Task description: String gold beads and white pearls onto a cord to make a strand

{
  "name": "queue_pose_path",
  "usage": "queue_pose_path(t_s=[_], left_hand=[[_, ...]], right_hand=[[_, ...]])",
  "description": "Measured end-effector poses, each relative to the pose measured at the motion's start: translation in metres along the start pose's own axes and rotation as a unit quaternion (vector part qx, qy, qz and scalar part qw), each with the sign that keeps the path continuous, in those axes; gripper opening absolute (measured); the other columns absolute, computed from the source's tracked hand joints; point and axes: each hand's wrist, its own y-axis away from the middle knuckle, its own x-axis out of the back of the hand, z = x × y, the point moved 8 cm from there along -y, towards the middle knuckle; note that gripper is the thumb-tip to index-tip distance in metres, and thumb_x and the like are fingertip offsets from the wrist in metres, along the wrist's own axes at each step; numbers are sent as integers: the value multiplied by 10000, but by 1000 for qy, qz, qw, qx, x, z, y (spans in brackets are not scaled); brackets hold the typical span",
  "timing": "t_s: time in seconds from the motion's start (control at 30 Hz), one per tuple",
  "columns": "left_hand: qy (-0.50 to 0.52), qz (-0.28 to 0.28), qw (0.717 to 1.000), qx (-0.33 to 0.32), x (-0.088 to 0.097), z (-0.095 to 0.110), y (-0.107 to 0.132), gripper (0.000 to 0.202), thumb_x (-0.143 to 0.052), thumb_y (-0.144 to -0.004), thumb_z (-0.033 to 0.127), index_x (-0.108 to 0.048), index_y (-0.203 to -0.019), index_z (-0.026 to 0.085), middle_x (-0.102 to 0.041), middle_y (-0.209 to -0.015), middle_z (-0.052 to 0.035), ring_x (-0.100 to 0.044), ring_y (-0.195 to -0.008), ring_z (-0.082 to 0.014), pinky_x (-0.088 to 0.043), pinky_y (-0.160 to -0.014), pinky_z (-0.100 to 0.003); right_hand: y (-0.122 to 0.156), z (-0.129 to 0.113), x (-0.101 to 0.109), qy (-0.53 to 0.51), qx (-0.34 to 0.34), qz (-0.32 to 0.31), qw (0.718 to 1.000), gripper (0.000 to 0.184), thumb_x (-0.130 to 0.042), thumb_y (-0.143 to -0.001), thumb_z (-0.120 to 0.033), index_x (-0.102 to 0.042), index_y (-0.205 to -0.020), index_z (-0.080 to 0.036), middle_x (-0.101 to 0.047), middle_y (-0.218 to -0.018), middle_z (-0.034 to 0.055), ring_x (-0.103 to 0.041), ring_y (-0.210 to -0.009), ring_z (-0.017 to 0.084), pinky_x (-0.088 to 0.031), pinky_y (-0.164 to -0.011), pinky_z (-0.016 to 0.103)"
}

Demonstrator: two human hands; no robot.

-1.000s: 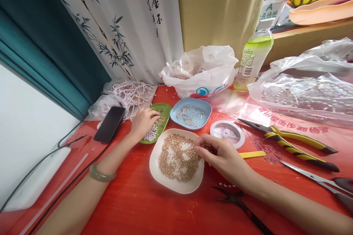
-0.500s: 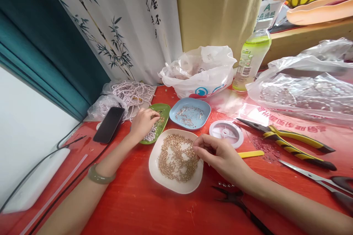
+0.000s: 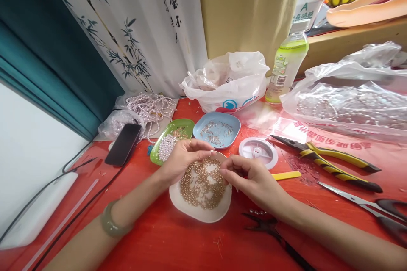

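Note:
My left hand (image 3: 182, 159) is over the upper rim of the white dish (image 3: 203, 216), thumb and forefinger pinched on what looks like a small pale bead (image 3: 213, 152). Over the dish's right side, my right hand (image 3: 249, 175) is closed in a pinch; what its fingertips hold is too small to make out. Gold beads (image 3: 203, 197) lie loose in the dish. Behind my left hand, a green dish (image 3: 153, 157) holds pearly lilac beads (image 3: 167, 147) and small gold pieces. A blue dish (image 3: 235, 135) beside it contains short metal pins (image 3: 214, 139).
Right of my hands are a thread spool (image 3: 271, 154), a yellow stick (image 3: 288, 175), yellow-black pliers (image 3: 337, 165) and scissors (image 3: 349, 197). Dark pliers (image 3: 265, 225) lie below my right forearm. A phone (image 3: 124, 145), bead strands (image 3: 149, 108), plastic bags (image 3: 229, 89) and a bottle (image 3: 284, 65) stand farther back.
My left hand has moved right from the green dish to the white dish, close to my right hand. My right hand stays pinched in nearly the same place.

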Motion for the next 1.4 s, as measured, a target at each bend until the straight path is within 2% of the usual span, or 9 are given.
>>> queue_pose_path(t_s=[0.17,0.63,1.0,1.4], left_hand=[[34,5,999,24,-1,-5,1,85,-719,-604,163,-686,-682,167,-658,-690,-4,-551,-625,-68,-412,-613,-188],[64,-1,998,-5,-2,-2,1,107,-728,-587,119,-685,-669,173,-655,-674,23,-563,-615,-49,-447,-597,-148],[26,-25,997,-66,-2,7,1,102,-706,-622,115,-683,-679,197,-644,-718,23,-561,-687,-63,-444,-635,-157],[2,-31,996,-84,-6,12,4,75,-694,-639,133,-679,-673,198,-640,-736,13,-558,-716,-83,-437,-668,-189]], right_hand=[[1,-1,0,-6,2,-3,1000,123,-471,-764,-202,-540,-671,-162,-564,-598,-5,-506,-546,98,-392,-504,217],[0,-1,-1,13,0,-3,1000,118,-466,-749,-185,-536,-656,-168,-551,-579,-11,-483,-527,94,-374,-483,210],[-2,3,-1,24,-9,-7,1000,126,-452,-744,-210,-542,-670,-161,-561,-596,7,-500,-543,115,-391,-502,240],[0,1,-1,31,-13,-8,999,117,-459,-731,-196,-535,-648,-164,-536,-577,-8,-470,-529,102,-366,-492,228]])
